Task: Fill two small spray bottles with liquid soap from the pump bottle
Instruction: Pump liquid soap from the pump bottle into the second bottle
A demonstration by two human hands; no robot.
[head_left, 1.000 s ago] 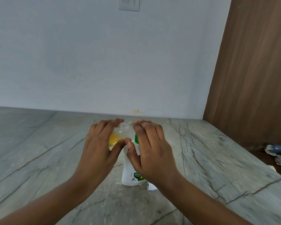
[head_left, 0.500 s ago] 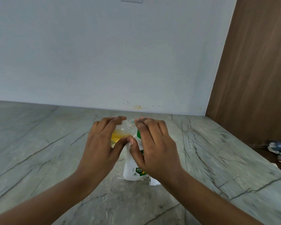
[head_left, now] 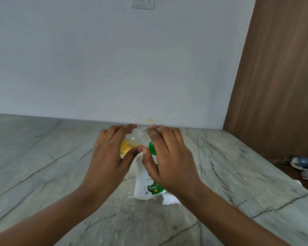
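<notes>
A white pump bottle [head_left: 144, 185] with a green label and green pump [head_left: 151, 147] stands on the marble counter [head_left: 43, 157]. My left hand [head_left: 110, 157] grips a small clear spray bottle [head_left: 130, 144] holding yellow soap, tilted with its open neck toward the pump. My right hand [head_left: 167, 157] lies over the pump head, fingers on top and thumb curled against the bottle's shoulder, touching my left thumb. The pump spout is hidden under my fingers. A white spray cap [head_left: 168, 199] lies at the pump bottle's base.
The grey wall [head_left: 114, 68] rises just behind the hands, and a brown wooden panel [head_left: 277, 77] stands at the right. The counter's right edge drops off near crumpled cloth or paper [head_left: 304, 167]. A wall switch [head_left: 143, 2] sits at the top.
Both hands keep the same hold on the small bottle and the pump. Only the view has shifted slightly up and down.
</notes>
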